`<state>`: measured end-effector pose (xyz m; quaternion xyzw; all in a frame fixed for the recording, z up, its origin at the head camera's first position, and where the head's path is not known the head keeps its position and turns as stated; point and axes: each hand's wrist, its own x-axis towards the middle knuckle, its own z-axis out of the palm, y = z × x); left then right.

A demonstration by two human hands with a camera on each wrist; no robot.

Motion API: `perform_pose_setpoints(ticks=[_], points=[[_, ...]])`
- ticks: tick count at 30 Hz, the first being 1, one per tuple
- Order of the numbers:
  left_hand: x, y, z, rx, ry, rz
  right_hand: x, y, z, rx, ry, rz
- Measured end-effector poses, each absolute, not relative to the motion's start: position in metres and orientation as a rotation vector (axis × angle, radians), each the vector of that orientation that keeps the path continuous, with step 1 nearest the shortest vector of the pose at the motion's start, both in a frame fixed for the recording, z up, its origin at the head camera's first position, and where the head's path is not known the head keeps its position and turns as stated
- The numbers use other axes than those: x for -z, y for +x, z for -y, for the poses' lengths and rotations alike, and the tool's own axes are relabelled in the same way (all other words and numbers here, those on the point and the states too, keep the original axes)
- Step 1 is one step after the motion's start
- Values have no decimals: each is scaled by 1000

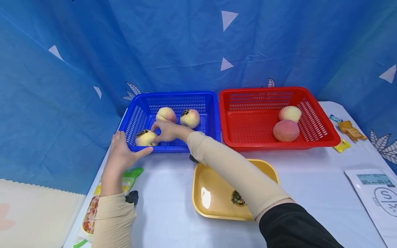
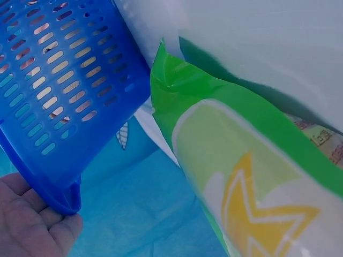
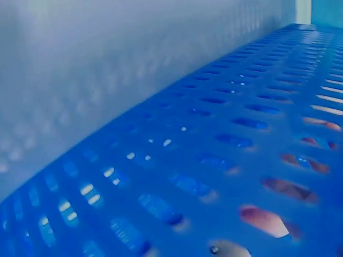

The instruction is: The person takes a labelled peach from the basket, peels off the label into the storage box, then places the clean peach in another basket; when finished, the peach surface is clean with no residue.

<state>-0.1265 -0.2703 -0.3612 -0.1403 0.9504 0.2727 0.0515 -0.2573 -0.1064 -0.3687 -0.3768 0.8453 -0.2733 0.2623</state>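
Observation:
In the head view, a pale yellow peach [image 1: 145,138] with a dark label lies in the front left corner of the blue basket [image 1: 217,117]. My right hand [image 1: 167,131] reaches in from the right, its curved thumb and finger at that peach's right side. Two more peaches, one plain [image 1: 166,114] and one labelled [image 1: 190,119], sit behind it. At the basket's front left corner is my left hand [image 1: 121,155], thumb stretched along the front rim and straight fingers along the left side. The left wrist view shows these fingers [image 2: 43,214] touching the rim. The right wrist view shows only slotted basket wall [image 3: 203,155].
To the right stands a red basket [image 1: 227,134] with a yellowish peach [image 1: 290,114] and a pink peach [image 1: 286,131]. A yellow tray [image 1: 214,203] lies under my right forearm. A green-edged bag [image 1: 131,174] is beside my left wrist. Small wrappers [image 1: 342,146] and a digital scale [image 1: 375,193] lie right.

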Motion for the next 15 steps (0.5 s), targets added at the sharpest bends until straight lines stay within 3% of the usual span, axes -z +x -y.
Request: perform_pose_setpoints(ticks=[15], points=[[360, -125, 270, -839, -413, -2890, 385, -258, 109, 811, -1083, -2285]])
